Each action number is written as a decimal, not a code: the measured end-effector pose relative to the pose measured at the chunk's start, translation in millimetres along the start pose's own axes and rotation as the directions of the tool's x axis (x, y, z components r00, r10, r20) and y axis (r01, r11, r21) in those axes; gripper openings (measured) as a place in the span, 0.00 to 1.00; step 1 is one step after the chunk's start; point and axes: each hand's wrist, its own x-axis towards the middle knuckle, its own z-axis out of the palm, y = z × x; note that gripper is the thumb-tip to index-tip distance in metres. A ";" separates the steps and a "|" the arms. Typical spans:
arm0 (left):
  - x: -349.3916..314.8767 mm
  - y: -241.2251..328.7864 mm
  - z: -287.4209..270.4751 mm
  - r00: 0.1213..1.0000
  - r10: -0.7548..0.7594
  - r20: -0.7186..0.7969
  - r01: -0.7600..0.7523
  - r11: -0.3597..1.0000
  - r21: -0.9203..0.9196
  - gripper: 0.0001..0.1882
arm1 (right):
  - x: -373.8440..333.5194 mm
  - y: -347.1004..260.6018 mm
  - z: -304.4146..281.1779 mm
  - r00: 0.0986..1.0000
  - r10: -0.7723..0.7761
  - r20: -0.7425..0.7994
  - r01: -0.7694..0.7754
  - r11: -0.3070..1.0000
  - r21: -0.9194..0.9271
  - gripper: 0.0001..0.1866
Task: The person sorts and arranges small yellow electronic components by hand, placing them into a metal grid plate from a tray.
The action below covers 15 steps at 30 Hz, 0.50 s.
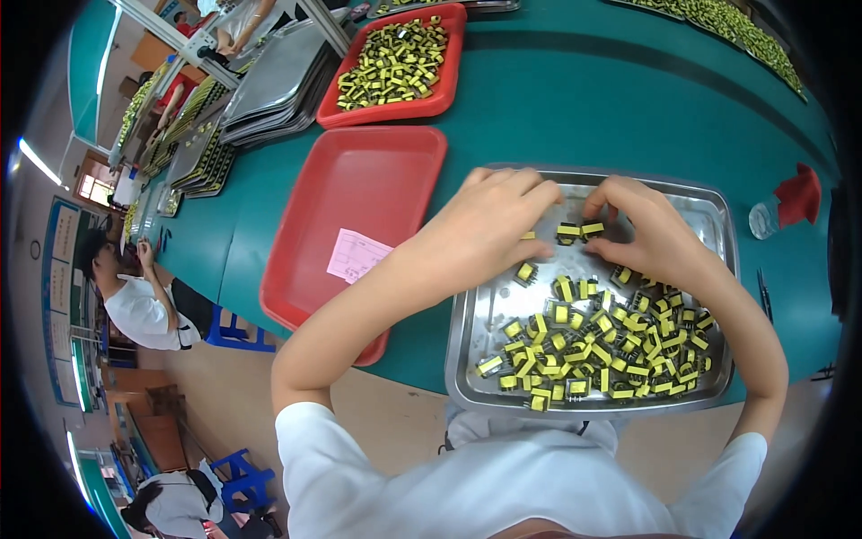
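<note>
A metal tray (458, 359) in front of me holds many small yellow-and-black transformers (597, 346), heaped in its near half. My left hand (498, 220) reaches over the tray's far left part, thumb and fingers apart. A yellow piece shows partly in the gap, the rest hidden by the hand. My right hand (651, 225) curves from the right, its thumb and forefinger spread around the right one of two transformers (568, 234) standing side by side between my hands. Another lone transformer (526, 272) lies just below my left thumb.
Left of the tray lies a red plastic tray (359, 193) with a pink paper slip (357, 255). Beyond it, another red tray (455, 67) holds more transformers, beside stacked metal trays (274, 85). At right stand a clear container (764, 218) with red cloth and dark tweezers (764, 295). Another person sits far left.
</note>
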 end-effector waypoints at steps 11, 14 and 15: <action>-3.2 -1.2 4.3 0.988 -0.126 0.093 0.127 0.992 -0.003 0.12 | 12.8 0.1 13.0 0.988 -0.147 0.039 0.151 0.976 -0.157 0.17; -1.2 0.1 2.7 0.991 -0.112 0.071 0.112 0.994 0.005 0.12 | 12.0 -0.2 12.6 0.988 -0.154 0.024 0.156 0.976 -0.152 0.18; 0.9 0.5 3.5 0.989 -0.122 0.080 0.122 0.993 0.003 0.12 | 9.3 2.9 11.7 0.986 -0.165 -0.003 0.162 0.972 -0.169 0.20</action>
